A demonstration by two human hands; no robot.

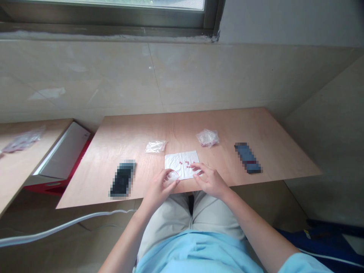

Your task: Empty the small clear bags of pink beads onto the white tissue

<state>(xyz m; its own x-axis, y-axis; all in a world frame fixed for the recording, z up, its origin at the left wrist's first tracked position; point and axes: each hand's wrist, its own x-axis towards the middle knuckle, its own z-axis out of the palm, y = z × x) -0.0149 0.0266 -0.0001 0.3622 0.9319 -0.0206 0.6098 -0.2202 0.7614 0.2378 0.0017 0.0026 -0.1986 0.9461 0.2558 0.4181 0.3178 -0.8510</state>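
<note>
My left hand (162, 185) is closed around a small clear plastic bag (172, 175) with a thin red line along its edge, at the left front corner of a white tissue (179, 157). Several tiny red beads (187, 163) lie scattered on the tissue; they are too small to make out in detail. Over the tissue's right side, my right hand (209, 181) has its fingers apart, the fingertips close to the beads. Nothing shows between those fingers, and I cannot tell whether a fingertip touches a bead.
Behind the tissue lie a flat clear packet (155, 146) and a crumpled clear bag (208, 138) with reddish contents. Blurred dark phone-like slabs flank them, one left (123, 179) and one right (248, 157). The wooden table (241, 121) backs onto a tiled wall.
</note>
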